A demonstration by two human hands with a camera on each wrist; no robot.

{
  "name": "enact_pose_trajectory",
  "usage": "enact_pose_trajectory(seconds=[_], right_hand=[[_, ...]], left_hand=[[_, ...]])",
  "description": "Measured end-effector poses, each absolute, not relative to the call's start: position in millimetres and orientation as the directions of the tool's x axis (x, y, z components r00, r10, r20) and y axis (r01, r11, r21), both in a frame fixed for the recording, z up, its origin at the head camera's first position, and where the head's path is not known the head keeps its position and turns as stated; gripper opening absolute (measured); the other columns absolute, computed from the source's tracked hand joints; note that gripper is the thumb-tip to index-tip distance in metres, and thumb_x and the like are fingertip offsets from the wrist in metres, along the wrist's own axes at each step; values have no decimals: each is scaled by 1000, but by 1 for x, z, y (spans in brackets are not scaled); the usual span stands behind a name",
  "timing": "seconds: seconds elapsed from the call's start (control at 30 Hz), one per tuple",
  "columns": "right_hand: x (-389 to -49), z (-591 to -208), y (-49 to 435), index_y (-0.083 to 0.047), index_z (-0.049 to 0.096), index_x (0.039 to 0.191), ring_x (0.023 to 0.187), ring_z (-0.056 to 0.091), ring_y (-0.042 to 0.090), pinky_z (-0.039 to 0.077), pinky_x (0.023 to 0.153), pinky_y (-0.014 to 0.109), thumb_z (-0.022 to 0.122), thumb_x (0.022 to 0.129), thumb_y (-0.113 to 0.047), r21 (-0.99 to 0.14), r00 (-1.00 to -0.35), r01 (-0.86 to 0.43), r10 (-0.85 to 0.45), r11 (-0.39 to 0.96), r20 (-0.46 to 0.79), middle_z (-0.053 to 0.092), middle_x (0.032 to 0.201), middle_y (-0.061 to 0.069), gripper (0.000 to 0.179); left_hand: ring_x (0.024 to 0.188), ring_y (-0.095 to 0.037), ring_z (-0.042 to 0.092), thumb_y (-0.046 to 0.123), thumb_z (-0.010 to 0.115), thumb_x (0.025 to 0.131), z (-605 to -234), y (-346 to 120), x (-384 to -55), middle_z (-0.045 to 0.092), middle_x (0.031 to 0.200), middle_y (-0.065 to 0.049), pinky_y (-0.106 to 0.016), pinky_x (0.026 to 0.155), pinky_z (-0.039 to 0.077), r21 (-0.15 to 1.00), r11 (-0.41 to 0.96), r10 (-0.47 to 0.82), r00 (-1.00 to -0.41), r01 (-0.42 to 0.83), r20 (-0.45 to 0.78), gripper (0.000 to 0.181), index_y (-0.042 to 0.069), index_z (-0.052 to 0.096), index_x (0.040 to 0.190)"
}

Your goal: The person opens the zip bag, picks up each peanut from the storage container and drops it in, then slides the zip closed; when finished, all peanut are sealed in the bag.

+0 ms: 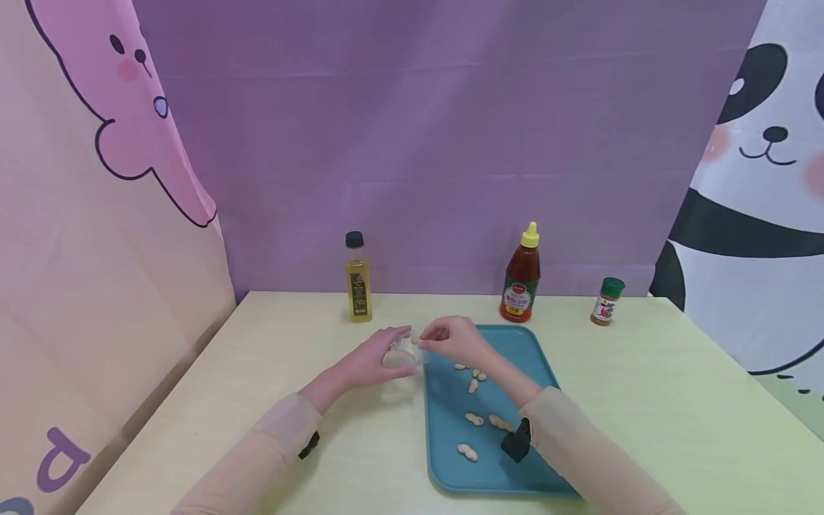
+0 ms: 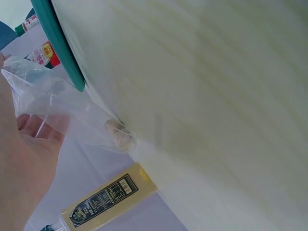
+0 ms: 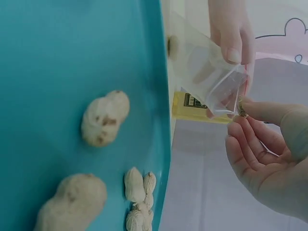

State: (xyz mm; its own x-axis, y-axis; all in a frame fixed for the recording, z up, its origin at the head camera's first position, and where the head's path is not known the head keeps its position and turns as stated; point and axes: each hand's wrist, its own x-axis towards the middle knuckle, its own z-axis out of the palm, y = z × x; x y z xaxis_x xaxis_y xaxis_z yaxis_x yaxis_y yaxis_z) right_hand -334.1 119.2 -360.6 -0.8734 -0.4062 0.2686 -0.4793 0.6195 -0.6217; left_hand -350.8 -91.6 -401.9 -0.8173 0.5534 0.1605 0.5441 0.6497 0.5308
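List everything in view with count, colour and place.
Table: one, yellowish, centre.
Tray: one, blue, on table.
Bag: one, clear, in left hand.
Peanuts: at least seven, tan, on tray and in bag.
Yellow bottle: one, black-capped, back left.
Red bottle: one, yellow-capped, behind tray.
Jar: one, green-lidded, back right.
Backdrop: one, purple, behind table.
Figure: one, pink, left.
Panda: one, black and white, right.
Devices: two, black, at wrists.
Sleeves: two, beige, on forearms.
Left hand: one, around bag.
Right hand: one, at bag's mouth.

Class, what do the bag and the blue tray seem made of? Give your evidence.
Bag: thin, glossy plastic film; it is see-through, creased and catches light.
Tray: probably rigid plastic, smooth and satin, with even colour and a rounded rim; coated metal is possible.
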Motion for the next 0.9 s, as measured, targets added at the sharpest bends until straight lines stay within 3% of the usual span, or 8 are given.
enact_pose_trajectory(seconds=[0.37, 0.9], right_hand=[[-335, -368, 114, -7, 72, 95, 73, 60, 10, 52, 64, 22, 69, 86, -21, -626, -865, -481, -449, 614, 225, 71, 85, 2, 17], [-333, -363, 126, -2, 70, 103, 83, 65, 18, 56, 71, 29, 67, 87, -17, -612, -863, -488, -452, 623, 228, 71, 94, 8, 22]], left_hand=[[136, -21, 35, 54, 64, 82, -401, -92, -350, 38, 148, -1, -41, 110, 34, 541, 632, 570, -806, 555, 160, 83, 16, 30, 147], [132, -20, 39, 52, 64, 83, -405, -91, -353, 40, 146, -2, -40, 108, 36, 532, 632, 570, -803, 564, 174, 80, 16, 31, 146]])
